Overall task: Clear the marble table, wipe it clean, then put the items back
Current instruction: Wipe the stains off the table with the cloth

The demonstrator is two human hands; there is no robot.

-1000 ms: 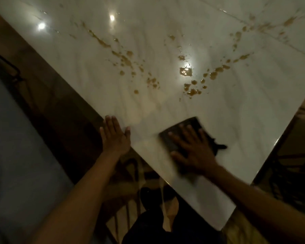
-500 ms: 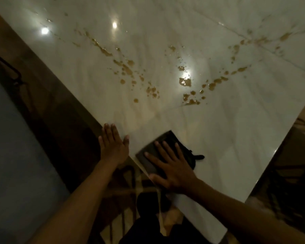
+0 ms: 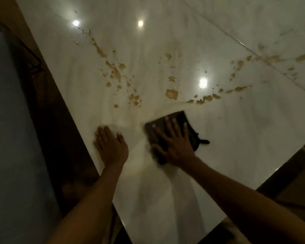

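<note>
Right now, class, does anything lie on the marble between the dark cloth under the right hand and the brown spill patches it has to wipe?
Nothing visible does. The dark folded cloth lies flat under the right hand, and only bare white marble table separates it from the nearest brown spill patches.

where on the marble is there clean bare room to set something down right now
Clean marble lies right of the dark cloth under the right hand, out to the table's right edge, and in the near strip between both forearms. The left hand takes the left edge. Beyond the cloth it is crowded with brown spill patches.
</note>
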